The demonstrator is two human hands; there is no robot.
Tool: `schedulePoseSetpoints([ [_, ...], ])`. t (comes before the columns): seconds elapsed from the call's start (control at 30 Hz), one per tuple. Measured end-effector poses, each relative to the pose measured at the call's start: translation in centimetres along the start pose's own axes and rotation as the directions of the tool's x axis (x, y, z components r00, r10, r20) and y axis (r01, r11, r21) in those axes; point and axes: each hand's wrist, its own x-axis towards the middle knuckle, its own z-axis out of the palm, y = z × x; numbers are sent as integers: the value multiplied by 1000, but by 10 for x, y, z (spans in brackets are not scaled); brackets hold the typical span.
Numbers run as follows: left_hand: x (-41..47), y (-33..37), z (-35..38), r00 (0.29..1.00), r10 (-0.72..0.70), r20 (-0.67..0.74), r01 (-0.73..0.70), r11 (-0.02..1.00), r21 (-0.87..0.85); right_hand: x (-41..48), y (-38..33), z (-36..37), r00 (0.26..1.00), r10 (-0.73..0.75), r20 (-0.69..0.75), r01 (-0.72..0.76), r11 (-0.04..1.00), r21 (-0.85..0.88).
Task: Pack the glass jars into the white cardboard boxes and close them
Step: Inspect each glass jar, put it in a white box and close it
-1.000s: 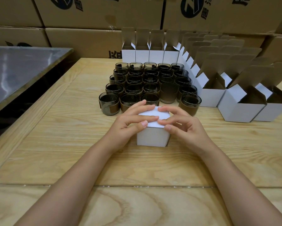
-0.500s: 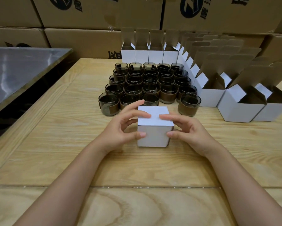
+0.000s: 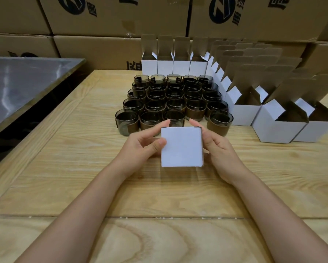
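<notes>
A closed white cardboard box (image 3: 181,147) is held up off the wooden table between both hands, one flat white face turned toward me. My left hand (image 3: 140,147) grips its left side, thumb on the front face. My right hand (image 3: 218,147) grips its right side. Behind it stand several dark glass jars (image 3: 174,99) in tight rows. Open white boxes (image 3: 277,128) with raised flaps line the back (image 3: 165,66) and the right of the jars.
Large brown cartons (image 3: 111,18) are stacked along the far edge of the table. A grey metal surface (image 3: 20,82) lies to the left, past a dark gap. The wooden table (image 3: 68,158) runs toward me under my forearms.
The box stood on the table while my fingers pressed its lid shut. Both hands then took its sides, lifted it and tipped it toward me.
</notes>
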Motion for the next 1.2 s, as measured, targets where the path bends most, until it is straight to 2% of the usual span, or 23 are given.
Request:
schedulePoseSetpoints([
  [0.33, 2, 1, -1, 1000, 3, -23, -2, 999, 38, 3, 3, -2, 1000, 26, -17, -25, 999, 34],
  [0.47, -1, 10, -8, 999, -32, 1, 32, 998, 53, 1, -1, 6, 999, -27, -40, 30, 996, 81],
  [0.53, -3, 18, -10, 999, -45, -18, 47, 987, 154, 0, 0, 15, 996, -72, -58, 75, 996, 56],
  [0.63, -10, 30, -4, 988, -11, -153, 82, 881, 466, 0, 3, 32, 989, -121, -88, 124, 992, 28],
  [0.73, -28, 29, -4, 956, 48, -290, 135, 804, 579, 3, 0, 46, 986, -155, -61, 158, 987, 43],
  [0.87, -56, 11, -19, 886, 87, -455, 208, 803, 559, 6, 6, 62, 989, -137, 50, 140, 988, -65],
  [1.03, -72, -8, -55, 792, 43, -609, 319, 821, 473, 0, 18, 56, 984, -173, -38, 162, 966, -203],
  [1.2, -75, -14, -88, 728, 56, -683, 387, 789, 477, -5, 26, 50, 994, -107, -27, 96, 961, -260],
])
